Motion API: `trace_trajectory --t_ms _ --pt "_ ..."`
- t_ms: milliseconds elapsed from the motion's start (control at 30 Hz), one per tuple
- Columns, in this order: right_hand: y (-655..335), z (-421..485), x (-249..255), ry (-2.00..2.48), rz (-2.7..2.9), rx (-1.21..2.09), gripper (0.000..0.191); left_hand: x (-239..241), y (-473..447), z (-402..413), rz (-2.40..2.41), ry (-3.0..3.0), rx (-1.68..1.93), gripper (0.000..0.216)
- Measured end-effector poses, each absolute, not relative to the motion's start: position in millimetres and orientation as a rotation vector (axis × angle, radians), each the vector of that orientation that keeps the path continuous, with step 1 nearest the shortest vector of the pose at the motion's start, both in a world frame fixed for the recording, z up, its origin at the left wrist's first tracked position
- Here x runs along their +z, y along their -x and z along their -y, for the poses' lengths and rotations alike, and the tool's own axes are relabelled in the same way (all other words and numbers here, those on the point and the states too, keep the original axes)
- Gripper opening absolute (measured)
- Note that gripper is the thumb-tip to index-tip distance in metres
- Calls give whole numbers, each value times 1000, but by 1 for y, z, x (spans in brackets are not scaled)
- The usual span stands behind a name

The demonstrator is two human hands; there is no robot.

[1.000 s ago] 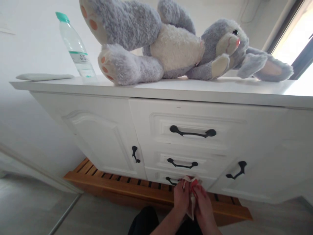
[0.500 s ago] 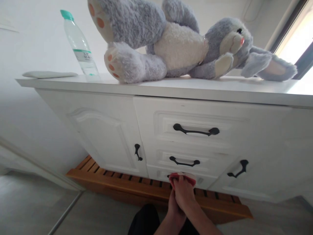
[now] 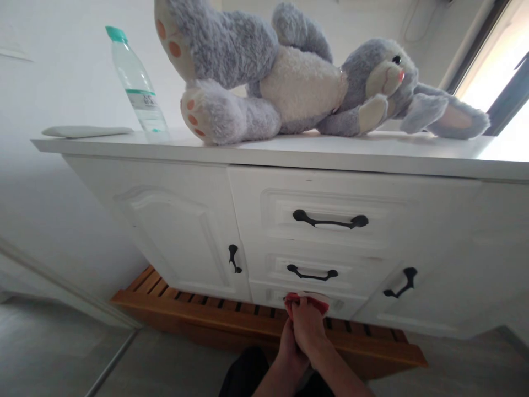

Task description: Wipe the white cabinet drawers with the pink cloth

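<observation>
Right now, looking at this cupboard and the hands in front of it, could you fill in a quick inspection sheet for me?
Surface: white cupboard top, with three drawers and two doors below, all shut.
Things in hand: red cloth pressed at the bottom drawer front.
Clutter: grey plush rabbit lying on its back on top; water bottle upright to its left; flat pale pad at the far left edge.
Hands: right hand lies over the cloth; left hand sits beneath it, mostly hidden.
Cables: nothing seen.
Surroundings: wooden slatted rack under the cupboard, grey floor, bright window at right.
</observation>
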State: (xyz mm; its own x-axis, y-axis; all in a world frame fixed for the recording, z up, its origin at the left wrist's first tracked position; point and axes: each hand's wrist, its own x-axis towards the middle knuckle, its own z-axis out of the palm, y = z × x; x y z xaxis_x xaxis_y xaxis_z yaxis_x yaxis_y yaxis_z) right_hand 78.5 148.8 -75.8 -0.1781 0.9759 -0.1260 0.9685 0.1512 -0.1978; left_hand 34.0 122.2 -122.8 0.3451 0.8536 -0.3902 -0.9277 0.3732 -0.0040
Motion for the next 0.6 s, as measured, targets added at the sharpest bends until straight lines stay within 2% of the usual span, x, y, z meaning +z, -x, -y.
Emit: trace_trajectory --t_ms 233,400,500,600 --pt "-118 -146 -86 2084 2232 353 43 -133 -69 -125 -226 214 1059 30" --pt "-96 -149 -86 2007 2231 447 41 -141 -45 -122 -384 233 1107 29" --pt "-90 -148 -87 1892 2273 540 39 -134 -20 -116 -685 74 1111 27" --pt "-101 -135 -97 1695 2107 696 52 -114 2 -113 -1087 -166 1176 15"
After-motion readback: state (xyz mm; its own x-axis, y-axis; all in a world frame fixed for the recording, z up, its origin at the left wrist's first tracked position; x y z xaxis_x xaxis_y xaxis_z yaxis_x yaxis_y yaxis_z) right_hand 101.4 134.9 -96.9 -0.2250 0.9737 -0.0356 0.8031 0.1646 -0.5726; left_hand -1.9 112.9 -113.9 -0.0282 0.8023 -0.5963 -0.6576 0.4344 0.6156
